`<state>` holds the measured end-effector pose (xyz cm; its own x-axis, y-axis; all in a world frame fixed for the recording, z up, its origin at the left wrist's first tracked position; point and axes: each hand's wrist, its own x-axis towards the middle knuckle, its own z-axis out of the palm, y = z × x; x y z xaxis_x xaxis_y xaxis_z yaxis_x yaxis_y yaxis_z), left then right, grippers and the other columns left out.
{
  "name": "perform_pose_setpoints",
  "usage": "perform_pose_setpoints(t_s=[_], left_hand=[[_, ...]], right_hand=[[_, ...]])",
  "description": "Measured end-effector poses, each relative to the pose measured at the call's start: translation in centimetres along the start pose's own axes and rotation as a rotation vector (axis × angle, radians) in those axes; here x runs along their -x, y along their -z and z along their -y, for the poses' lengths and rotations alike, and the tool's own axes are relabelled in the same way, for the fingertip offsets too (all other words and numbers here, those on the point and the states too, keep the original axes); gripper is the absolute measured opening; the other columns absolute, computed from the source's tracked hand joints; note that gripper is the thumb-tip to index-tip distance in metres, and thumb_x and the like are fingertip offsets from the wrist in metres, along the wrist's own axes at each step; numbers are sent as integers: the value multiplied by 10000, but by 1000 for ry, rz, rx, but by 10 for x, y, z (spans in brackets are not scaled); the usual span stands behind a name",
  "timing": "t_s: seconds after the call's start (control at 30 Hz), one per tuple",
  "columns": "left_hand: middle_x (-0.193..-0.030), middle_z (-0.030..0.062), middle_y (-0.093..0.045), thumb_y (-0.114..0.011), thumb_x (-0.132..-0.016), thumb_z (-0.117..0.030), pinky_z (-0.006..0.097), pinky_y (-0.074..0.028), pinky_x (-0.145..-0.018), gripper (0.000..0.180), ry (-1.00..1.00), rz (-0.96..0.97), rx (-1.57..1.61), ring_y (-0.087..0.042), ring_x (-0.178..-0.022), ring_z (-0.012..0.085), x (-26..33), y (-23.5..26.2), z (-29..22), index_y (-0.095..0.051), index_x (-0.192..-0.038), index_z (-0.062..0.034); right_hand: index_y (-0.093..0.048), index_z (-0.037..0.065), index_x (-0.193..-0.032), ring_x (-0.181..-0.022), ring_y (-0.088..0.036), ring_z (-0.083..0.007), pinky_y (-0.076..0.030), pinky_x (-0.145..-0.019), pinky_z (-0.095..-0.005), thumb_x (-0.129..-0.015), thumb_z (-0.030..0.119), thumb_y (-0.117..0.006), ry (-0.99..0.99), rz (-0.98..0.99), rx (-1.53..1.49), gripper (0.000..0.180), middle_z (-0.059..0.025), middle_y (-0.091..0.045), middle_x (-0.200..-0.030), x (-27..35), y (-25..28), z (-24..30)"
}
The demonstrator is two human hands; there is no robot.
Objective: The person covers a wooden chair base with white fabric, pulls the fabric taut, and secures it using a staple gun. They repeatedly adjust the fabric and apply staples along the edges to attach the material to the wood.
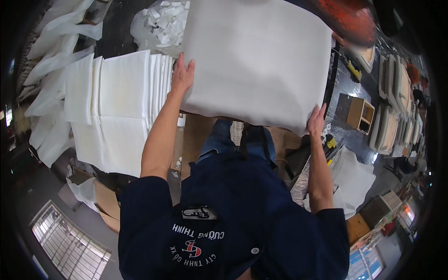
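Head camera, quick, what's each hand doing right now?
Left hand: holding the grey cushion at its left edge.
Right hand: holding the same cushion at its near right corner.

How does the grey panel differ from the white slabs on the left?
The grey panel is a single piece; the white slabs are many, grouped together. The grey panel has rounded corners; the white slabs look square-cornered. The grey panel is between the left hand and right hand; the white slabs are off left. Both look pale and broad.
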<state>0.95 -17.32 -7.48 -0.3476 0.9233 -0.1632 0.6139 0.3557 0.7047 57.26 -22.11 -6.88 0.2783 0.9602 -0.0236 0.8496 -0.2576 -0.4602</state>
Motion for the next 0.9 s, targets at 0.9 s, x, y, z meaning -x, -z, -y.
perform_pose_setpoints(t_s=[0.9], left_hand=[[-1571, 298, -325, -492, -1022, -470, 566, -304, -1171, 727, -67, -138, -121, -320, -1448, 485, -53, 9, -29, -270, -1571, -47]], right_hand=[[-275, -68, -1548, -1438, -375, -435, -283, -1195, -430, -1058, 293, -424, 11, 26, 45, 627, -301, -388, -1544, -10, 13, 11]])
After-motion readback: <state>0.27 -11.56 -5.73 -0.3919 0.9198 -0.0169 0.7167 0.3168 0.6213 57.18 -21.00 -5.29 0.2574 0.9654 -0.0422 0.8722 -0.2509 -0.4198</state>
